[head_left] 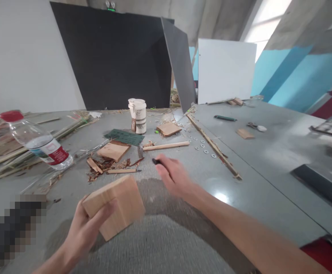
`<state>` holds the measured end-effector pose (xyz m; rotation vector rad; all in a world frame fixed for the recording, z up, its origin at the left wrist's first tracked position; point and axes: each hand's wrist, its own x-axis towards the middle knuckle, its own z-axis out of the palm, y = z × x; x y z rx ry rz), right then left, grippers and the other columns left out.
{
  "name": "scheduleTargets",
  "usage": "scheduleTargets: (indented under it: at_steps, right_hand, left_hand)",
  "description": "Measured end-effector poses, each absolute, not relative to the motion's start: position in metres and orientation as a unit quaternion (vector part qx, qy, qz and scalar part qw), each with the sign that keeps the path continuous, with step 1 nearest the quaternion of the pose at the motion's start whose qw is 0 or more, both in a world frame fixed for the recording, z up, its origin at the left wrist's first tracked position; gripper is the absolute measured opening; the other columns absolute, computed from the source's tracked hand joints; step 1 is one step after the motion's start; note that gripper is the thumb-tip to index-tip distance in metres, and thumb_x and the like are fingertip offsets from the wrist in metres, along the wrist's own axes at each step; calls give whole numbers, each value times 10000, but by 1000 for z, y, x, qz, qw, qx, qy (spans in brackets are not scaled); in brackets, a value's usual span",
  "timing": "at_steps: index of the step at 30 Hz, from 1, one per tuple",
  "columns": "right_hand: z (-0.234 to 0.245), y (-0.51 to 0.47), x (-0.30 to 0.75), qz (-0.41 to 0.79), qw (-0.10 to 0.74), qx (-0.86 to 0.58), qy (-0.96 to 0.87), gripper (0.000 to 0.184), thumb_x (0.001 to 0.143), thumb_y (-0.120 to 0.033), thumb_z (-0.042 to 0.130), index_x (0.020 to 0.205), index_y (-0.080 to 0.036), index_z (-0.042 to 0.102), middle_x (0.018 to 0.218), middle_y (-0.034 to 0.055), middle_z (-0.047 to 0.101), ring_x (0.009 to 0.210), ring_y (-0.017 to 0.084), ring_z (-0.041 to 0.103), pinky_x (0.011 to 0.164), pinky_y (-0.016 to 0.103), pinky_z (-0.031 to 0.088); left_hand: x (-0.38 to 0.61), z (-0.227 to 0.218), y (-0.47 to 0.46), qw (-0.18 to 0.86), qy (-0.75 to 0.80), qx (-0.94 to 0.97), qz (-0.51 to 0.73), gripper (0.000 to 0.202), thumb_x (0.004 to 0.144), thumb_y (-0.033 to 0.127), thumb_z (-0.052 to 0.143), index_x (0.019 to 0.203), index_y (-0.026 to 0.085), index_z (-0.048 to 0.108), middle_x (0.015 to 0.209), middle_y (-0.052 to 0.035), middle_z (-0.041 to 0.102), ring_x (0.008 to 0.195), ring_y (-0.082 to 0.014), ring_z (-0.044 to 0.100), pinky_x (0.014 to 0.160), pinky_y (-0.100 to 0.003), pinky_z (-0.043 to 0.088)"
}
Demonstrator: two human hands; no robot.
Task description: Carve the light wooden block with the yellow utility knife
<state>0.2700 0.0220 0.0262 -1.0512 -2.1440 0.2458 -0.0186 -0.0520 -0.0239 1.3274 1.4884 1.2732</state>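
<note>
My left hand [88,224] grips a pale wooden block [126,205] by its left side, thumb across the near face, and holds it tilted above the grey surface. To the right of the block, my right hand [174,173] is closed round a small tool with a black rounded end [156,161]; the rest of it is hidden in the fist, so its kind is unclear. Just beyond the hands lie a hammer [166,146] with a wooden handle and a slim wooden-handled tool [123,171] with a dark tip.
Wood shavings [96,167], a wooden board [113,150], green sandpaper-like sheet [124,136] and white tub [138,116] stand or lie ahead. A water bottle [40,144] leans at left. Several washers [202,146] and a long wooden strip [214,146] lie to the right.
</note>
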Motion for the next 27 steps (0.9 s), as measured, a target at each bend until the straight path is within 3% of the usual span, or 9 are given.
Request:
scheduleTargets:
  at_steps: [3,6,10,15,18,20,23,27]
  right_hand:
    - [24,11,262,95,334,-347,-871,264,1105,-389,330,961,-239,492,757,-21,603,638,140,519,600,290,308]
    - [21,6,256,81,312,-323,-890,259,1109,-389,350,970,-233,502,785,-4,631,641,148,507,589,307,263]
    - [20,6,253,62,294,-316,-900,310,1128,-423,333,964,-225,509,785,10,640,633,152,502,574,314,232]
    - [18,3,253,39,287,-295,-910,464,1150,-525,224,974,-220,528,797,23,649,643,157,525,570,310,261]
    - [17,8,254,28,295,-299,-907,545,1130,-624,215,933,-231,539,804,25,657,648,159,534,574,304,276]
    - [16,18,259,19,318,-347,-882,529,1138,-597,223,949,-229,552,787,26,652,614,154,510,566,302,260]
    - [18,37,274,3,359,-443,-821,439,1161,-458,232,990,-211,553,709,13,607,545,152,438,552,312,208]
    - [25,43,290,-5,383,-454,-805,374,1156,-417,272,961,-220,523,657,-19,554,552,154,441,569,305,239]
  left_hand:
    - [-12,-24,-41,480,600,418,485,699,623,678,912,1024,158,672,903,-108,817,777,-347,798,557,-353,640]
    - [-7,-24,-40,493,606,409,471,758,601,652,935,1093,145,660,962,-123,816,893,-387,807,584,-350,641]
    - [-5,-25,-43,484,619,391,479,813,589,646,941,1143,131,640,954,-125,813,861,-374,805,591,-364,643]
    - [-11,-20,-45,421,618,470,470,645,621,553,954,1037,131,699,841,-97,801,732,-313,783,547,-335,631]
    - [-14,-12,-53,323,551,612,466,435,802,461,868,1068,142,737,816,-94,796,665,-270,764,503,-309,613]
    - [-9,-3,-61,270,440,724,457,304,874,422,788,1064,185,769,795,-81,793,626,-250,744,509,-310,614]
    - [4,13,-71,236,282,836,406,114,897,347,741,913,247,793,708,-57,754,593,-221,706,543,-303,602]
    - [9,25,-62,122,353,787,491,298,967,340,705,699,213,681,589,-16,625,493,-162,581,445,-257,484]
